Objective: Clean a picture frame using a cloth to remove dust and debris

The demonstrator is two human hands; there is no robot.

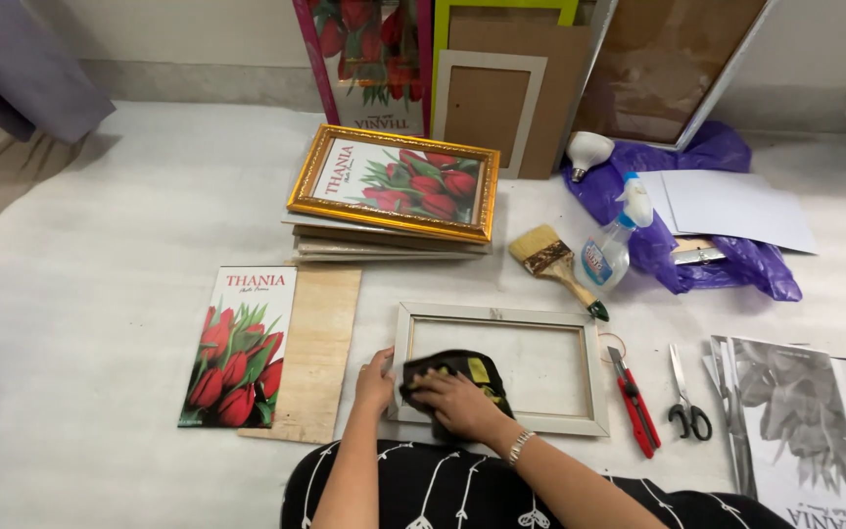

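Observation:
A pale wooden picture frame [540,318] with a glass pane lies flat on the white floor covering. My right hand [454,402] presses a dark cloth [462,369] onto the frame's lower left corner. My left hand [375,381] rests on the frame's left edge, fingers against the wood. Left of the frame lie a red tulip print [239,346] and a light wooden backing board [320,338].
A gold-framed tulip picture [394,181] tops a stack of frames behind. A paintbrush [550,263], spray bottle [607,250], red utility knife [634,400] and scissors [685,404] lie to the right. A purple plastic bag [727,260], light bulb [587,150], white sheets and grey prints [795,421] are further right.

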